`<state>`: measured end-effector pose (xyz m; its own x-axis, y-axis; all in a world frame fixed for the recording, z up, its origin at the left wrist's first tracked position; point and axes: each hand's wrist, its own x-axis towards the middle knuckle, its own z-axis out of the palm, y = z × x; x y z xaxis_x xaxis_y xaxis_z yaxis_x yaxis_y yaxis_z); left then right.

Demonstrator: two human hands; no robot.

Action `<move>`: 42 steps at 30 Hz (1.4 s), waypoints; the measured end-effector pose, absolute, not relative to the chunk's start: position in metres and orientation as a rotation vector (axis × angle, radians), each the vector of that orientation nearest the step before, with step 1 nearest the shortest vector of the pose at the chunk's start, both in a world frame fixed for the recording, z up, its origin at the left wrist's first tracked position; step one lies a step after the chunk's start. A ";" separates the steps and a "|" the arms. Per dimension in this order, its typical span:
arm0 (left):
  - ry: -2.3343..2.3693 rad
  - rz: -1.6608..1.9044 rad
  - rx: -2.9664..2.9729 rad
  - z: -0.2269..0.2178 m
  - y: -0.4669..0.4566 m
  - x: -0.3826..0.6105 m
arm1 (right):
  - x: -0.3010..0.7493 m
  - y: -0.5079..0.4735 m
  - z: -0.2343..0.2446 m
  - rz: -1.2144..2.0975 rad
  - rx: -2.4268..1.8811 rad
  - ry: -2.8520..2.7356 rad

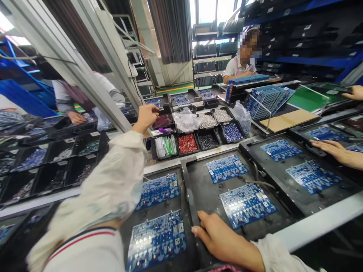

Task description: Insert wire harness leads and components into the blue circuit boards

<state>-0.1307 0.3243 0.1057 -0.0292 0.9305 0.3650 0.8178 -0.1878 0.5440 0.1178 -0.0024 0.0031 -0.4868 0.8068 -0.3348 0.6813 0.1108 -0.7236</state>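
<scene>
My left hand (pixel 146 117) reaches far forward over a black parts bin of dark red components (pixel 163 121), its fingers pinched together over the bin; what they hold, if anything, is too small to see. My right hand (pixel 218 236) lies at the near left corner of a black carrier tray (pixel 198 189), fingers curled on its edge. That tray bears two blue circuit boards (pixel 246 204). To the left, another carrier (pixel 164 206) with two blue boards lies partly under my white sleeve.
Black bins of red parts (pixel 187 143), blue parts (pixel 231 132) and silvery parts (pixel 208 121) stand behind the trays. A co-worker's hand (pixel 334 149) rests on the tray at right. A slanted metal post (pixel 93 79) crosses at left. Another person sits behind stacked blue boards (pixel 269 98).
</scene>
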 end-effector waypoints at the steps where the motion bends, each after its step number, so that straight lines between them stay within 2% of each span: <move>1: 1.793 1.102 1.954 0.102 0.302 -0.130 | 0.114 -0.002 0.004 1.315 -1.501 -2.251; 3: 1.603 1.117 1.758 0.089 0.244 -0.131 | 0.103 -0.003 0.002 1.296 -1.491 -2.292; 6: 1.458 0.898 1.500 0.059 0.147 -0.138 | 0.078 -0.009 -0.005 1.292 -1.463 -2.361; 9: 1.474 0.834 1.379 0.033 0.075 -0.152 | 0.058 -0.014 -0.011 1.323 -1.419 -2.439; 12: 1.606 0.878 1.416 0.022 0.042 -0.170 | 0.054 -0.001 -0.001 1.287 -1.383 -2.584; 15: 1.740 0.888 1.610 0.023 0.030 -0.182 | 0.048 0.038 0.023 1.036 -1.268 -2.869; 17: 1.809 0.843 1.887 0.025 0.028 -0.187 | 0.030 0.068 0.037 0.682 -1.286 -2.791; 18: 1.824 0.820 2.040 0.025 0.028 -0.190 | 0.018 0.081 0.041 0.610 -1.223 -2.751; 24: 1.815 0.739 2.585 0.009 0.039 -0.216 | -0.056 0.118 0.015 0.899 -0.887 -2.725; 26: 1.951 0.714 2.502 0.002 0.045 -0.226 | -0.069 0.125 0.004 0.926 -0.838 -2.720; 32: 2.164 0.826 1.709 -0.013 0.066 -0.235 | -0.099 0.141 -0.013 0.823 -0.999 -2.641; 42: 2.180 0.795 1.665 -0.015 0.069 -0.235 | -0.108 0.140 -0.024 0.842 -1.039 -2.630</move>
